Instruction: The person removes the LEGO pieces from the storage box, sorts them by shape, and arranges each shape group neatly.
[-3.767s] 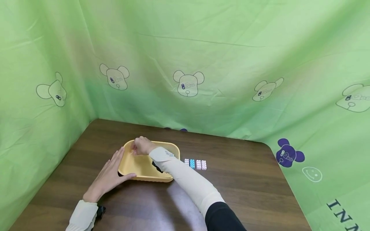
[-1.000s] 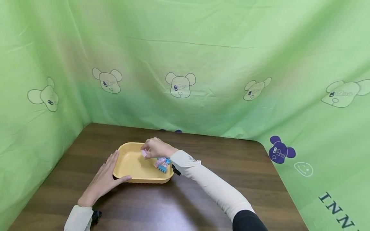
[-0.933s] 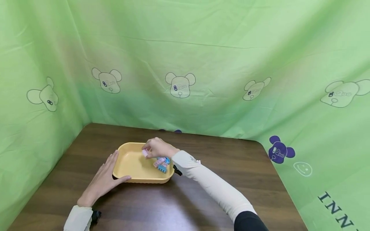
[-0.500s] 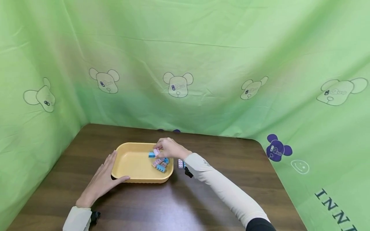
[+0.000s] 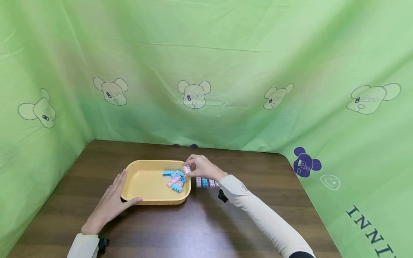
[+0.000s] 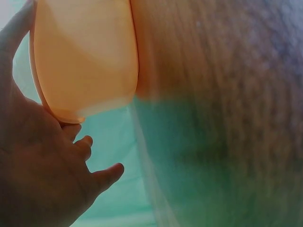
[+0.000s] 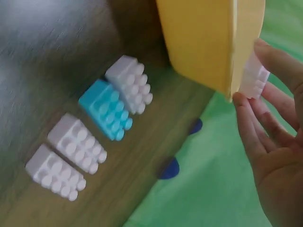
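A yellow tray (image 5: 145, 202) stands on the table, with blue and pink toy bricks (image 5: 174, 180) heaped at its right end. My right hand (image 5: 204, 167) pinches a pink toy brick (image 5: 186, 168) at the tray's right rim; the right wrist view shows this pink brick (image 7: 254, 78) between thumb and fingers. My left hand (image 5: 109, 197) rests against the tray's left end, fingers straight along the side and thumb at the front rim. In the left wrist view the left hand (image 6: 47, 161) touches the tray (image 6: 85, 56) with outstretched fingers.
Right of the tray a row of bricks lies on the table (image 5: 206, 229): a blue brick (image 7: 106, 109) among pink ones, such as this pink brick (image 7: 55, 171). A green printed curtain (image 5: 200, 122) hangs behind the table and along both sides.
My right hand has moved right across the tray with the pink brick, from over its middle to its right rim. More bricks show in the tray and beside it. The left hand stays at the tray.
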`<action>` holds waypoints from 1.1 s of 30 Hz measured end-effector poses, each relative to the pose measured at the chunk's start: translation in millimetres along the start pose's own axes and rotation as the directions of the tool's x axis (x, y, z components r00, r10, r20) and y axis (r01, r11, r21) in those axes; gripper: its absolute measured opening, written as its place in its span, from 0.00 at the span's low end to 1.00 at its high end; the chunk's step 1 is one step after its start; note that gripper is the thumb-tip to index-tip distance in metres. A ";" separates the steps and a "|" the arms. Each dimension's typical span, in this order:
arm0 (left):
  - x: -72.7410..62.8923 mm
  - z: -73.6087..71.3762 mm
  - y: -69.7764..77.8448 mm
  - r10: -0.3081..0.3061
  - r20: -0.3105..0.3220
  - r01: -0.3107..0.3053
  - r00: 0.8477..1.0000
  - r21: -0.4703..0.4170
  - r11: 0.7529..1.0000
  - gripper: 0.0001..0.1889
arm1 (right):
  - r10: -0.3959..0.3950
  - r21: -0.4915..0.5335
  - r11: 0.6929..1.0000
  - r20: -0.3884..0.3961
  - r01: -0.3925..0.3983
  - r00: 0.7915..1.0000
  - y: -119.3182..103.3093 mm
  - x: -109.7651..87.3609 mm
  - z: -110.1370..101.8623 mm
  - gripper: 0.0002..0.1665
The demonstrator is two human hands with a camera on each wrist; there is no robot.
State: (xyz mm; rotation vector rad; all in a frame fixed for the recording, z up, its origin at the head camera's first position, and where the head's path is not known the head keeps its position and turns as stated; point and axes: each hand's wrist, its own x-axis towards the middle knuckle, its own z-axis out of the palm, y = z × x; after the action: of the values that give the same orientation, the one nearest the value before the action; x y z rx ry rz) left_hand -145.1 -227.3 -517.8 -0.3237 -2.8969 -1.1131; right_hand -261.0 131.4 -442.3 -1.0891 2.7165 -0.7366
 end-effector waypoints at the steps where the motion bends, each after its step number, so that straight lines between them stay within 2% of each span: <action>1: -0.3 -0.1 -0.4 0.000 0.001 0.000 1.000 0.001 1.000 0.65 | -0.013 0.000 1.000 -0.013 0.013 1.000 1.4 -1.7 -0.8 0.26; 7: 0.1 -0.5 -0.7 0.000 0.004 0.000 1.000 0.000 1.000 0.65 | -0.046 -0.049 0.998 -0.070 0.043 0.996 13.1 -14.8 -8.4 0.24; 11: -0.7 -0.9 -1.1 0.003 0.002 -0.003 1.000 -0.004 1.000 0.65 | -0.002 -0.076 0.997 -0.078 -0.004 0.997 25.4 -27.0 -8.9 0.24; 18: -1.0 0.5 -1.3 -0.001 0.007 0.001 1.000 -0.008 1.000 0.65 | 0.084 -0.046 0.995 -0.101 -0.089 0.991 43.9 -49.4 -9.3 0.25; 33: -1.1 -1.4 0.5 -0.002 0.008 0.002 1.000 0.000 1.000 0.65 | 0.133 -0.040 0.990 -0.117 -0.138 0.984 77.8 -83.5 -11.7 0.23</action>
State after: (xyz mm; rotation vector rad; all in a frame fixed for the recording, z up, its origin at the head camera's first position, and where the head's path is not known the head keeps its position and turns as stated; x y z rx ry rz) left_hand -144.0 -228.1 -516.4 -0.3261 -2.9048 -1.1146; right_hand -251.2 240.9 -475.0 -0.8853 2.8837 -0.7378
